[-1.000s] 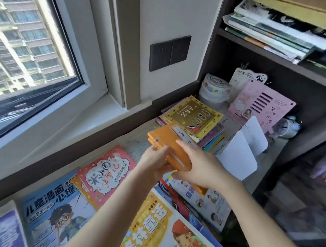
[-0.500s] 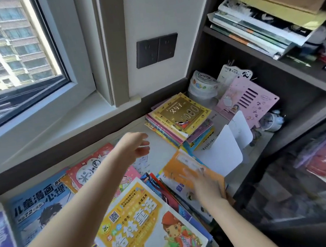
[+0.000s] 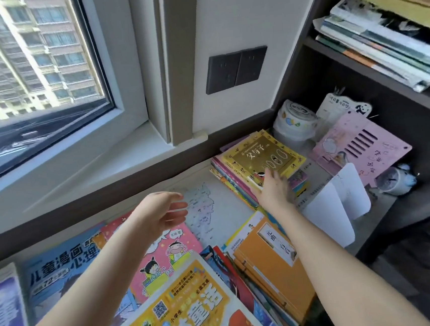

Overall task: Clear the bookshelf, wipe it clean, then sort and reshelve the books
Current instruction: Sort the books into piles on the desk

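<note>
Resting right hand (image 3: 273, 189), fingers straight, on the near edge of glossy gold-covered book (image 3: 260, 155) topping a flat rectangular stack. Hovering left hand (image 3: 161, 212) apart, loosely curled, holding nothing. Under the right forearm, matte orange booklets (image 3: 265, 263), piled.

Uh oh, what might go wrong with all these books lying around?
The right hand touches the gold book topping an uneven stack; lifting one-handed might make the books underneath slide apart. The orange books lie on a sloping pile near the edge of the desk, close beside the right forearm, so a bump could tip them off. The left hand hovers empty and isn't steadying anything.
</note>
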A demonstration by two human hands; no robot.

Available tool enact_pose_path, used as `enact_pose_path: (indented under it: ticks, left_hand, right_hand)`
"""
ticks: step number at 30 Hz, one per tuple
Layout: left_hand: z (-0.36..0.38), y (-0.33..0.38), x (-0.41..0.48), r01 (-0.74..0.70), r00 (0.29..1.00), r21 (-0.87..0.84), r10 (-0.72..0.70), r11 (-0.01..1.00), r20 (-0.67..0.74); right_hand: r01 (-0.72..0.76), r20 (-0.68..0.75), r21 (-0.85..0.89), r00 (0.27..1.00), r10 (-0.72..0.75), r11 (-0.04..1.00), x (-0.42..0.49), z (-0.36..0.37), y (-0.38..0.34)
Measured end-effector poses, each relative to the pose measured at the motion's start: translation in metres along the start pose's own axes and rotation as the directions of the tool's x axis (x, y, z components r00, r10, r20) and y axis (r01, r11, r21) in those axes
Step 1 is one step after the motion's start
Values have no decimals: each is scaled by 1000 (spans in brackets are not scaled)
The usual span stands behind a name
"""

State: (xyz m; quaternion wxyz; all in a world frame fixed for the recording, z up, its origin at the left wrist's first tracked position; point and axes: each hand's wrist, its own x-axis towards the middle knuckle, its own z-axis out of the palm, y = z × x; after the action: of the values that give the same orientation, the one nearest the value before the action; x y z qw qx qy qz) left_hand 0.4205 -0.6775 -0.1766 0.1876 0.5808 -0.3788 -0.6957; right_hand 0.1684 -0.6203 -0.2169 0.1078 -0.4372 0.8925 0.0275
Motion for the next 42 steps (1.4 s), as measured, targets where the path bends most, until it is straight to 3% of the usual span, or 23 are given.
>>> enact_pose_path:
  ticks: [6, 9, 13, 16, 20, 26, 30, 36, 39, 42]
  left_hand:
    - [2, -6, 24, 55, 998, -68, -55, 996, -5]
    - [15, -6, 37, 89, 996, -89, -88, 992, 12]
    - [43, -3, 55, 126, 990, -136, -117, 983, 75]
    - [72, 1, 75, 117, 991, -132, -106, 984, 87]
    - [112, 9, 102, 116, 988, -114, -102, 987, 120]
    - [135, 8, 119, 226, 974, -429, -202, 874, 103]
    - [137, 8, 117, 254, 960, -487, -155, 835, 234]
    - [141, 14, 114, 270, 928, -443, -109, 855, 356]
    - [153, 19, 121, 165, 942, -378, -32, 911, 335]
    - [165, 25, 128, 90, 976, -322, -19, 943, 216]
  right_hand:
    - [83, 75, -278, 995, -64, 957, 41, 14, -2]
    - [193, 70, -432, 981, -180, 881, 42, 14, -1]
    - [228, -63, -358, 962, -267, 905, 49, -9, 6]
    - [221, -68, -216, 968, -240, 951, 46, -19, 6]
    - [273, -54, -183, 956, -287, 944, 40, -17, 5]
    - [258, -30, -67, 965, -260, 964, 42, -26, 9]
    - [193, 70, -34, 979, -190, 981, 37, -19, 2]
    - [160, 45, -228, 987, -154, 960, 34, 6, -4]
    - [116, -28, -217, 992, -124, 969, 32, 8, -13]
    - [118, -86, -203, 987, -138, 972, 24, 12, -19]
